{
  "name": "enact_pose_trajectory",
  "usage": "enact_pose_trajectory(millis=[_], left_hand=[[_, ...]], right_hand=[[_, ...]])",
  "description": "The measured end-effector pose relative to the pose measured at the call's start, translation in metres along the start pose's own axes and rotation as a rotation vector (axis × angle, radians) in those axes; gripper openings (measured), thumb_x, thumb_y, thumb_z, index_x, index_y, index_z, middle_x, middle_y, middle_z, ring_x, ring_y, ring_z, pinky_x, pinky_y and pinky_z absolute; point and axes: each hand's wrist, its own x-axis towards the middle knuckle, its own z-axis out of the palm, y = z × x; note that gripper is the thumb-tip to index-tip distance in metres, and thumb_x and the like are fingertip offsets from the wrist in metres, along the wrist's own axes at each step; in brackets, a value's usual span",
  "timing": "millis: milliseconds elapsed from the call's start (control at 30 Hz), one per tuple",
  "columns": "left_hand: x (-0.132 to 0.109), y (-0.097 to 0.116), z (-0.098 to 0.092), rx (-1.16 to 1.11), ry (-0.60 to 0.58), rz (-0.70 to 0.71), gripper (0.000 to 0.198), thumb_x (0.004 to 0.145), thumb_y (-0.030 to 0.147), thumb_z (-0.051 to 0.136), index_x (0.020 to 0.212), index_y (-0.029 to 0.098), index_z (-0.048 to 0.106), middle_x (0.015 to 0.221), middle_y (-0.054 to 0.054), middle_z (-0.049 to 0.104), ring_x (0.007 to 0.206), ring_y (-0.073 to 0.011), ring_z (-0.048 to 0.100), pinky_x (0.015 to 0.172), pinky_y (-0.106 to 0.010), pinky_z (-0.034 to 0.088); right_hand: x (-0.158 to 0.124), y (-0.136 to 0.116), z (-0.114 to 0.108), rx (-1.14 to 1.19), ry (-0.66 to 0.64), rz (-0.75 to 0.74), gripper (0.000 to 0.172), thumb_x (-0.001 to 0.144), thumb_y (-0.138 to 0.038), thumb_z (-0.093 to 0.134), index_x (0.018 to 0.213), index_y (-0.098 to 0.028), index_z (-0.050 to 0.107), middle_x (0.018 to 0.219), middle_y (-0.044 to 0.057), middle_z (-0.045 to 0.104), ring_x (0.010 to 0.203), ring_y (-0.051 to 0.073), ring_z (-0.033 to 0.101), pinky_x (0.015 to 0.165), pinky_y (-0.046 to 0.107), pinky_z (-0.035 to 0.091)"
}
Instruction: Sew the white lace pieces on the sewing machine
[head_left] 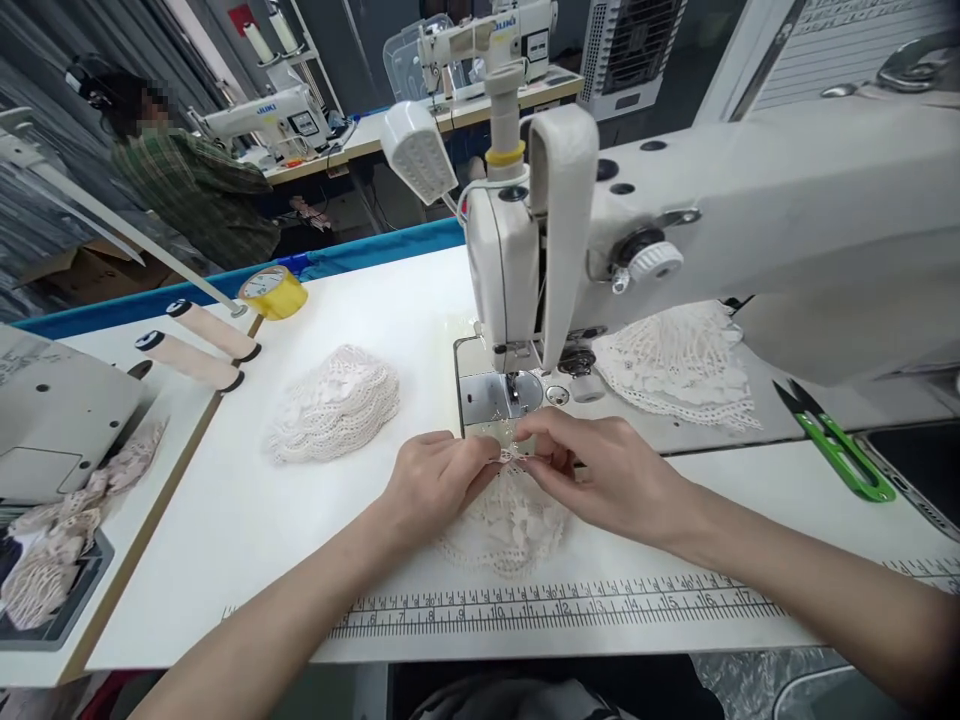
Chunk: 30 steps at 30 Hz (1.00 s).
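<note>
My left hand (435, 480) and my right hand (600, 470) meet just in front of the sewing machine's needle plate (491, 395). Both pinch the top edge of a pale pink lace piece (510, 530) that lies on the white table (247, 510) below my fingers. The presser foot (514, 392) stands a little behind my fingertips. The white sewing machine head (525, 250) rises right behind the hands.
A stack of lace pieces (334, 405) lies to the left, another lace pile (679, 365) under the machine arm. Green thread snips (836, 440) rest at the right. Yellow tape roll (274, 292), two spools (195, 345), a printed ruler (555, 605). A person (191, 180) works at a far machine.
</note>
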Motion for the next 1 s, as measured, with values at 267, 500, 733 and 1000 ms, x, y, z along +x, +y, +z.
enact_pose_trajectory(millis=[267, 500, 733, 1000], left_hand=[[0.0011, 0.0017, 0.0, -0.037, 0.016, 0.017, 0.005, 0.096, 0.015, 0.047, 0.092, 0.017, 0.05, 0.062, 0.005, 0.061, 0.043, -0.0066, 0.045, 0.045, -0.02, 0.035], [0.0007, 0.0016, 0.0009, -0.056, 0.023, 0.011, 0.005, 0.096, 0.015, 0.047, 0.092, 0.017, 0.05, 0.06, 0.006, 0.059, 0.042, -0.0065, 0.042, 0.045, -0.02, 0.034], [-0.0001, 0.0023, 0.001, -0.064, 0.013, 0.015, 0.004, 0.096, 0.015, 0.048, 0.093, 0.018, 0.049, 0.062, 0.006, 0.061, 0.042, -0.0063, 0.044, 0.046, -0.021, 0.035], [0.0009, 0.004, -0.0003, -0.09, 0.007, 0.052, 0.004, 0.097, 0.015, 0.048, 0.094, 0.017, 0.047, 0.065, 0.005, 0.063, 0.043, -0.0059, 0.044, 0.047, -0.02, 0.037]], right_hand=[[-0.0009, 0.0007, -0.0019, 0.006, -0.039, -0.052, 0.01, 0.09, -0.015, 0.05, 0.099, -0.021, 0.051, 0.065, -0.008, 0.054, 0.052, 0.006, 0.048, 0.05, 0.019, 0.037], [-0.0009, -0.0001, -0.0017, -0.03, -0.061, -0.052, 0.019, 0.091, -0.016, 0.048, 0.109, -0.02, 0.046, 0.063, -0.009, 0.05, 0.05, 0.007, 0.046, 0.048, 0.02, 0.036], [0.0002, -0.0016, -0.004, -0.007, -0.111, -0.038, 0.013, 0.091, -0.016, 0.046, 0.102, -0.02, 0.048, 0.061, -0.008, 0.05, 0.049, 0.008, 0.046, 0.049, 0.021, 0.036], [0.0006, -0.0027, -0.0055, -0.041, -0.121, -0.123, 0.014, 0.09, -0.014, 0.045, 0.102, -0.019, 0.047, 0.063, -0.008, 0.051, 0.048, 0.007, 0.044, 0.048, 0.021, 0.036]])
